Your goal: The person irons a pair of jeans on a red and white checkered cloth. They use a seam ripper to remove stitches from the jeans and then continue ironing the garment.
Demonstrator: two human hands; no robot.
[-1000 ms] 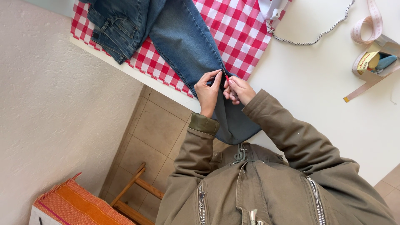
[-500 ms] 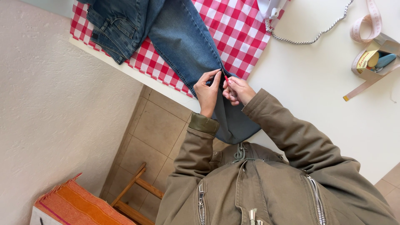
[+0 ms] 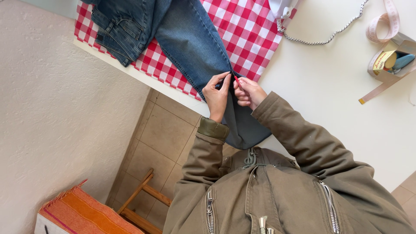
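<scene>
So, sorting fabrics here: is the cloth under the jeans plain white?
No, the cloth under the jeans is red-and-white checked.

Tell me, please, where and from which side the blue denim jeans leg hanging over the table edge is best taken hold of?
Probably at the side seam of the blue denim jeans leg, where the left hand and right hand pinch it. Come from the table edge: there the cloth lies flat on the red-and-white checked cloth, while the hem hangs loose.
</scene>
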